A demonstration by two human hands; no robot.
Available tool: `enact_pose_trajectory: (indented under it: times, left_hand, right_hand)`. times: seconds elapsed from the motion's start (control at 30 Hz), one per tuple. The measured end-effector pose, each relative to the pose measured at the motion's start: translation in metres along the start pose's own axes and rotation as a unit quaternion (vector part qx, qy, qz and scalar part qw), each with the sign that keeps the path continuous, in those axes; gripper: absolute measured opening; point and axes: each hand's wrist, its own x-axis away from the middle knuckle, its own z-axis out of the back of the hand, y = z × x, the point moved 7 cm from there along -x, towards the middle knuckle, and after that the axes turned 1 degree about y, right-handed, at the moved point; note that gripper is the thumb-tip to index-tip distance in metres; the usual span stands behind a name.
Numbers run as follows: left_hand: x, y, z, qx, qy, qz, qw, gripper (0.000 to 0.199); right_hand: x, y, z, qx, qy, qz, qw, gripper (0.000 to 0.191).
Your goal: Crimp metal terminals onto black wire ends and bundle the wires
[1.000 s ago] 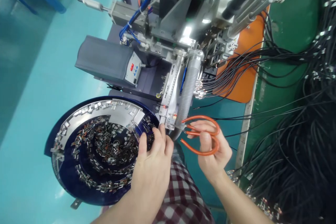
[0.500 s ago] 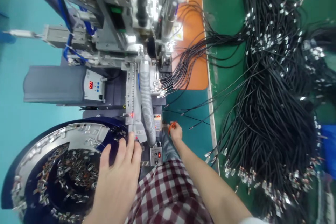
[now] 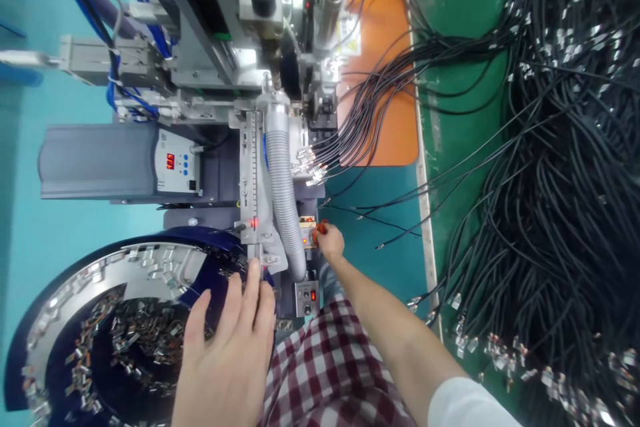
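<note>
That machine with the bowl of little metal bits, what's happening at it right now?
A person in a checked shirt is working at it with both hands. The left hand rests fingers spread at the rim of the feeder bowl full of small metal clips, fingertips touching the metal track leading out. The right hand reaches to a small control box beside the grey hose, holding something orange. Black wires lie heaped to the right.
</note>
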Motion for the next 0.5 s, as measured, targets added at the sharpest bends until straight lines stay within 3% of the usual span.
enact_pose_trajectory:
  times: [0.27, 0.5]
  left_hand:
    - [0.000, 0.001, 0.000, -0.010, -0.026, 0.009, 1.000, 0.042]
    - [0.000, 0.001, 0.000, -0.032, -0.026, 0.001, 0.999, 0.041]
  right_hand:
    - [0.004, -0.008, 0.004, 0.053, 0.008, -0.005, 0.999, 0.027]
    - [0.012, -0.019, 0.010, 0.037, 0.037, 0.003, 0.999, 0.026]
